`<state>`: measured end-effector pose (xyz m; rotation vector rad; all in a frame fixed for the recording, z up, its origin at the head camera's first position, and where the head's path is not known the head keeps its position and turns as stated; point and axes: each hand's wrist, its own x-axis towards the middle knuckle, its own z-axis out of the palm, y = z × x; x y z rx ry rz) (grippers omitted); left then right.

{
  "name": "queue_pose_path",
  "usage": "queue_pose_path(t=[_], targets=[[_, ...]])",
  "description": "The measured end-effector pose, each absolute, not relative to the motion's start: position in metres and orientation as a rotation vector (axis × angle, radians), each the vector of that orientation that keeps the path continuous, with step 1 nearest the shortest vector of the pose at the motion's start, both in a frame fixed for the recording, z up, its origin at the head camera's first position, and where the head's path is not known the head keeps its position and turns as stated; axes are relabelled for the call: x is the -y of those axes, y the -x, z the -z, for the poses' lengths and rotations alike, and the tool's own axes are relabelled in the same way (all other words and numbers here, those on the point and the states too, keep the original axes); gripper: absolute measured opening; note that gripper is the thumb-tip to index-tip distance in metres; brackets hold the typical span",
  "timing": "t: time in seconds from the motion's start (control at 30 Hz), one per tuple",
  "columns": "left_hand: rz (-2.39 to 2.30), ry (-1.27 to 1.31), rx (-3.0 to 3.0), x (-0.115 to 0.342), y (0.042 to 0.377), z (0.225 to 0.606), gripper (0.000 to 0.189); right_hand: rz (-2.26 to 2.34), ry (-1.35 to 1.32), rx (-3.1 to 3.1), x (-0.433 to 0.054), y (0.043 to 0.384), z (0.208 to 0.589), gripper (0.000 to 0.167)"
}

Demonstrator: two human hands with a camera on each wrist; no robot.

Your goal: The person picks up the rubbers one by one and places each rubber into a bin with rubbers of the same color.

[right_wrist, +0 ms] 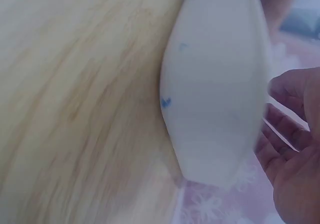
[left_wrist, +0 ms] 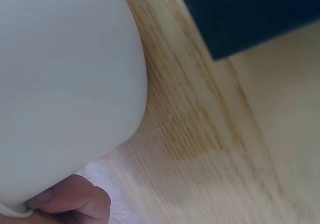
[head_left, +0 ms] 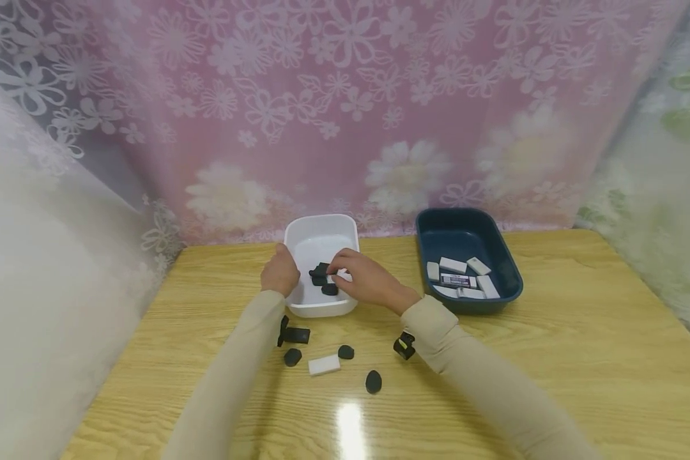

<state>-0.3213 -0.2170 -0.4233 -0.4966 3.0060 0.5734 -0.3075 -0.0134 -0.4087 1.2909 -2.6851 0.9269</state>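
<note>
My left hand [head_left: 280,271] grips the left rim of a white plastic basin [head_left: 321,225]; the left wrist view shows its thumb [left_wrist: 70,196] bent over the edge. Over the basin's right side reaches my right hand [head_left: 365,278], its fingertips at a small heap of black pieces [head_left: 320,271] inside. Whether those fingers pinch a piece cannot be told, since in the right wrist view the basin wall [right_wrist: 215,88] hides their tips. A smooth black stone [head_left: 329,290] lies in the basin near the thumb.
A dark blue basin [head_left: 466,217] stands at the right with several white erasers [head_left: 453,265] in it. On the wooden table [head_left: 581,306] before me lie a white eraser [head_left: 324,365] and black stones [head_left: 374,382]. A flowered curtain [head_left: 333,128] hangs behind the table.
</note>
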Motion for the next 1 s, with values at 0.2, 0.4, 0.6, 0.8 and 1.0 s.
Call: queue_pose_path(t=[0.2, 0.4, 0.6, 0.8, 1.0], targets=[[-0.576, 0.473, -3.005, 0.220, 0.318, 0.418, 0.053, -0.918, -1.279, 2.565, -0.016, 0.285, 0.403, 0.012], [-0.571, 0.454, -3.005, 0.221, 0.320, 0.423, 0.051, -0.902, -1.420, 2.561, -0.034, 0.251, 0.408, 0.012], [-0.594, 0.461, -2.990, 0.220, 0.321, 0.424, 0.049, -0.792, -1.696, 2.809, -0.050, 0.222, 0.409, 0.016], [-0.595, 0.469, -2.977, 0.220, 0.319, 0.422, 0.048, -0.712, -1.890, 2.912, -0.056, 0.204, 0.409, 0.025], [-0.609, 0.455, -2.979, 0.217, 0.320, 0.420, 0.048, -0.724, -1.901, 2.854, -0.057, 0.199, 0.421, 0.022]])
